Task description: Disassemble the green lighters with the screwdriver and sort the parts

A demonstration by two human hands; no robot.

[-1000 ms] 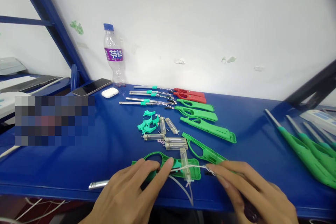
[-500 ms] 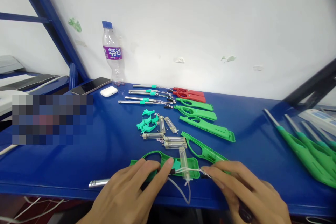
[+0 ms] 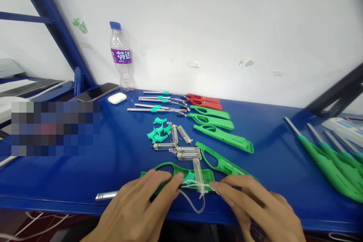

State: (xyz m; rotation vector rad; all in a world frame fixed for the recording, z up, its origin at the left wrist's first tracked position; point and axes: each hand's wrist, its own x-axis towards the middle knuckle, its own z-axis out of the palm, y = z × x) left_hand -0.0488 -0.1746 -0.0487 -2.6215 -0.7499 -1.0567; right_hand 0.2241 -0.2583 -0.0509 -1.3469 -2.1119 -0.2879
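Green handle shell (image 3: 209,176): down at bottom centre, hollow side up, with a clear fuel tank (image 3: 197,169) lying across its right part.
Left hand (image 3: 141,200): fingers bent over the shell's left part, a metal tube (image 3: 105,196) poking out beyond; gripping or just pressing, I can't tell.
Right hand (image 3: 255,200): thumb and forefinger pinched together on the white wires (image 3: 202,185), right of bottom centre.
Wiring: that's the step, I'd judge, over the shell.
Next move: calls for neat tucking past the tank, I reckon.

White wall (image 3: 198,19) (marked), blue tabletop (image 3: 278,132), blue frame (image 3: 44,3)
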